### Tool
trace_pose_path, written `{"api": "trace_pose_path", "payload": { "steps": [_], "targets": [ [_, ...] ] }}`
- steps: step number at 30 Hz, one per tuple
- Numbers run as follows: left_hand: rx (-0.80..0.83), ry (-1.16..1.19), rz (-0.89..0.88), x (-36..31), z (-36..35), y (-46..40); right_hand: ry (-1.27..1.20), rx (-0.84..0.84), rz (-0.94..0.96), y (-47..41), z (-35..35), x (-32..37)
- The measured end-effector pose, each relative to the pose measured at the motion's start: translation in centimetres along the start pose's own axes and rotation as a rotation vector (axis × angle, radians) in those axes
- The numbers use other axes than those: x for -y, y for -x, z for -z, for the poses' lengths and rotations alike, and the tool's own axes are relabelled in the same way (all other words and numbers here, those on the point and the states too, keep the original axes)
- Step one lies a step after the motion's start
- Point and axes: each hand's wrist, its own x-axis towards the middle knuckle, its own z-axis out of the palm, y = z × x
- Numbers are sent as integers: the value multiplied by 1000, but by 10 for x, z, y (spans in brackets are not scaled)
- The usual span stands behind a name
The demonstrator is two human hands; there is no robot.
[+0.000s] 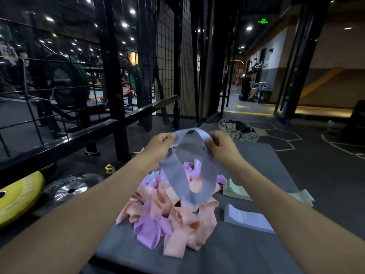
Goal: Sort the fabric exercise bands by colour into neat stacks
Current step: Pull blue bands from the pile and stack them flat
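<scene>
Here both hands (190,144) pinch a blue band (189,180) above the pile (167,218).

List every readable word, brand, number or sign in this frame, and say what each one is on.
"ROGUE": raised letters on the black metal weight plate, seen upside down, partly legible.
Yellow rubber weight plate: lettering too blurred to read.
Green lit exit sign: a symbol, not readable.
Folded lilac band stack: faint print, unreadable.

Raised letters "ROGUE" ring the grey weight plate (73,186); other signs stay unreadable.
</scene>
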Motion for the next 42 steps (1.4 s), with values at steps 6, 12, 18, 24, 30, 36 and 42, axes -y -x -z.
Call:
{"api": "trace_pose_path", "payload": {
  "steps": [6, 12, 18, 24, 30, 36, 42],
  "targets": [
    [136, 13, 102, 5, 3, 11, -97, 64, -109, 9, 14, -17],
    [403, -34, 110, 20, 13, 14, -50, 226, -82, 22, 26, -31],
    [303, -57, 74, 36, 27, 16, -151, 203, -79, 28, 30, -40],
    [490, -162, 81, 45, 22, 25, -278, 35, -184, 22, 29, -48],
    [420, 13, 221, 49, -5, 30, -296, 34, -195, 20, 18, -44],
    [447, -97, 264, 45, -13, 36, -249, 8, -218, 24, 18, -50],
    [198, -106, 198, 63, -9, 28, -220, 9, -240, 32, 25, -55]
  ]
}}
